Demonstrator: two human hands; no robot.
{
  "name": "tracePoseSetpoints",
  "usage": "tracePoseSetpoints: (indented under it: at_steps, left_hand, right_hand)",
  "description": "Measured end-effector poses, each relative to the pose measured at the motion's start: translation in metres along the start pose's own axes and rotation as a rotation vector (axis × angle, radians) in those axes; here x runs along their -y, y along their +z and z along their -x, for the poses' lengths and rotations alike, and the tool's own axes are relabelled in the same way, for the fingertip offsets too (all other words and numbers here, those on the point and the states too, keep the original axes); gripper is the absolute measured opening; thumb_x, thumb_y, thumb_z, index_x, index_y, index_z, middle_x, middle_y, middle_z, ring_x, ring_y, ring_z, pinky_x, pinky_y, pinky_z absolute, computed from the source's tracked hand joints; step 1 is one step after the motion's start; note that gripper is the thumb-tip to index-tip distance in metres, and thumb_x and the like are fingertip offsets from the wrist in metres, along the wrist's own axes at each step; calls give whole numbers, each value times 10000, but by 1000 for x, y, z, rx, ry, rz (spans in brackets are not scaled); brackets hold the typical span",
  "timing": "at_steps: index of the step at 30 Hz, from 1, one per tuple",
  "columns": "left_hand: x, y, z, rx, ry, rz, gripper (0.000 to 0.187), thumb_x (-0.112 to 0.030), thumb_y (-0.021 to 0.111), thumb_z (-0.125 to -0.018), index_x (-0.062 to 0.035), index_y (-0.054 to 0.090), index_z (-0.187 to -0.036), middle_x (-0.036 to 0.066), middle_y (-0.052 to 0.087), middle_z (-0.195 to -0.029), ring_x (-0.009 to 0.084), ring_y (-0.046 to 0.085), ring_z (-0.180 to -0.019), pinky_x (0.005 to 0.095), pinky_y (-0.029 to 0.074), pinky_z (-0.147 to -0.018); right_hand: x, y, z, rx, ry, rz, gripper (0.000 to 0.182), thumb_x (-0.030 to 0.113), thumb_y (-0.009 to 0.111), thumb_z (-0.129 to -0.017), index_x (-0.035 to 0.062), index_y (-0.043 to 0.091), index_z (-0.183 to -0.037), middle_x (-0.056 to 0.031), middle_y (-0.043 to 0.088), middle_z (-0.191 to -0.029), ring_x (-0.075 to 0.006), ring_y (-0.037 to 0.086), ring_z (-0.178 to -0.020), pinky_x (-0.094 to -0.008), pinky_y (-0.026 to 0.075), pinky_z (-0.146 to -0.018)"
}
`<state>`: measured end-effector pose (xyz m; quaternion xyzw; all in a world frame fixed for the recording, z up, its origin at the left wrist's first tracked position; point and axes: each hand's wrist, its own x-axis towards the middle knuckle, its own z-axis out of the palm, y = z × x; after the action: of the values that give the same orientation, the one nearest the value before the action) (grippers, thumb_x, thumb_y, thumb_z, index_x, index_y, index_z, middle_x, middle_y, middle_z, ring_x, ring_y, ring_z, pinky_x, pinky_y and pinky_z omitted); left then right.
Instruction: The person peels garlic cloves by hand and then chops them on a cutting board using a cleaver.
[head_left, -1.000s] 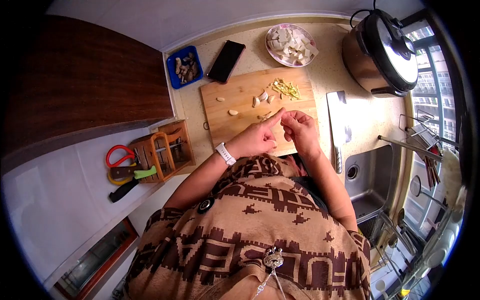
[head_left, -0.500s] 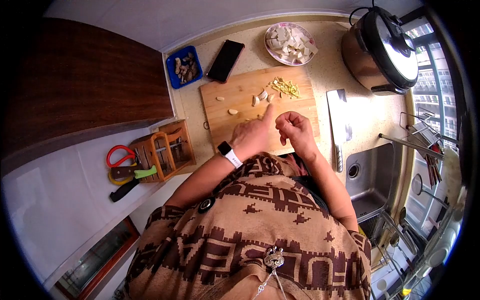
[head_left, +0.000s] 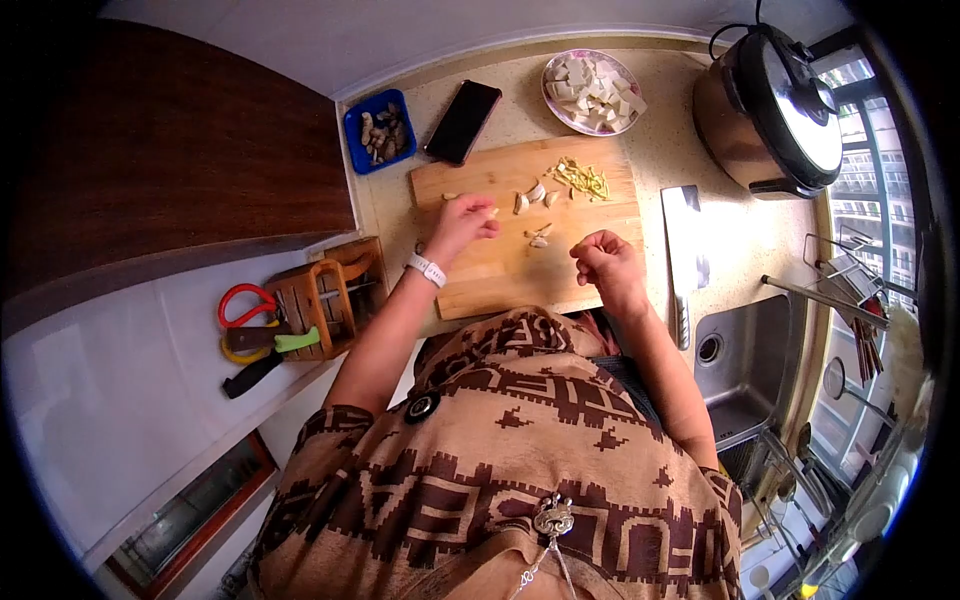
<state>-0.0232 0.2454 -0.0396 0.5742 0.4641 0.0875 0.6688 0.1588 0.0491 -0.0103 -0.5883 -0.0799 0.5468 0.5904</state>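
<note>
My left hand [head_left: 468, 224] is over the left half of the wooden cutting board [head_left: 470, 285], its fingers pinched on a pale garlic clove [head_left: 493, 213]. My right hand [head_left: 612, 270] hovers at the board's right side with fingers curled and thumb pressed to them; what they hold, if anything, is hidden. Between the hands lie several small pale pieces [head_left: 540, 236], perhaps garlic or its skins. Farther back are more garlic cloves [head_left: 522, 203] and a heap of yellow shredded ginger [head_left: 580, 180]. Another clove [head_left: 450, 196] lies just behind my left hand.
A cleaver [head_left: 682, 250] lies right of the board, near the sink [head_left: 745, 350]. Behind stand a plate of tofu cubes [head_left: 595, 95], a phone [head_left: 463, 122], a blue tray of ginger [head_left: 360, 155] and an electric cooker [head_left: 740, 110]. A wooden knife rack [head_left: 330, 310] is at left.
My left hand has moved left, from pointing at the board's middle to pinching a clove, uncovering the small pale pieces. My right hand has shifted slightly down, still curled.
</note>
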Motion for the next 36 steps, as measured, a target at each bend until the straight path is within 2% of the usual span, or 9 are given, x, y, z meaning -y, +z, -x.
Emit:
tracePoseSetpoints:
  at_steps: [5, 12, 20, 23, 25, 28, 32, 34, 36]
  left_hand:
    - [-17, 36, 27, 268, -68, 546, 248, -36, 531, -936, 39, 539, -1173, 112, 592, -1096, 204, 643, -907, 308, 554, -820]
    - [-22, 72, 48, 252, -12, 363, 250, -75, 596, -916, 6, 566, -1151, 81, 595, -1097, 154, 612, -948, 282, 531, -792]
    - [-20, 59, 41, 275, -118, 533, 229, -79, 612, -907, -4, 598, -1123, 63, 631, -976, 116, 604, -838, 260, 518, -737]
    - [15, 29, 4, 10, 78, 151, 172, -58, 615, -872, 0, 640, -1032, 95, 634, -968, 162, 619, -829, 285, 515, -691]
    - [59, 3, -33, -236, 376, -424, 175, -52, 630, -829, -43, 669, -1000, 115, 643, -928, 230, 626, -790, 332, 507, -680]
    - [47, -4, -23, -369, 616, -781, 160, -39, 635, -793, -79, 683, -940, 133, 630, -901, 283, 617, -757, 380, 499, -670]
    - [21, 34, 3, -427, 544, -799, 204, -2, 634, -777, -60, 684, -966, 125, 598, -905, 289, 582, -866, 376, 476, -784]
    - [29, 53, 1, -64, 501, -640, 174, 4, 629, -783, -58, 679, -937, 131, 574, -924, 297, 575, -880, 372, 467, -794]
    - [39, 69, -3, -90, 567, -780, 145, -4, 632, -787, -55, 671, -918, 136, 574, -928, 301, 576, -872, 374, 470, -772]
  right_hand:
    - [-1, 9, -2, 110, 31, -37, 92, 40, 639, -880, -26, 622, -942, -53, 632, -798, -106, 567, -610, -238, 507, -556]
    - [1, 18, 3, 136, -26, 85, 128, 96, 653, -895, -28, 635, -922, -40, 616, -764, -101, 564, -598, -239, 494, -569]
    - [-3, 12, 1, 69, -55, 37, 148, 128, 642, -911, -17, 611, -915, -32, 575, -733, -101, 535, -573, -251, 489, -529]
    - [-2, 8, 0, 1, -45, -46, 143, 136, 643, -909, -1, 600, -911, -24, 556, -732, -104, 521, -584, -262, 496, -539]
    - [-4, 5, -3, -3, -31, -50, 142, 139, 643, -908, 5, 596, -910, -24, 559, -743, -104, 520, -594, -266, 498, -544]
    - [-3, 6, 0, -10, -15, -58, 133, 135, 635, -903, 10, 591, -906, -26, 562, -753, -105, 521, -604, -272, 502, -551]
    - [-2, 5, -2, -63, 10, -95, 99, 108, 608, -886, 13, 590, -907, -35, 571, -756, -113, 532, -603, -278, 505, -556]
    - [1, 4, -1, -48, 27, -123, 90, 102, 602, -878, 19, 591, -910, -35, 566, -759, -115, 531, -614, -273, 498, -563]
    - [2, 4, -2, -34, 42, -151, 83, 96, 596, -870, 24, 591, -912, -36, 561, -762, -116, 530, -624, -268, 492, -571]
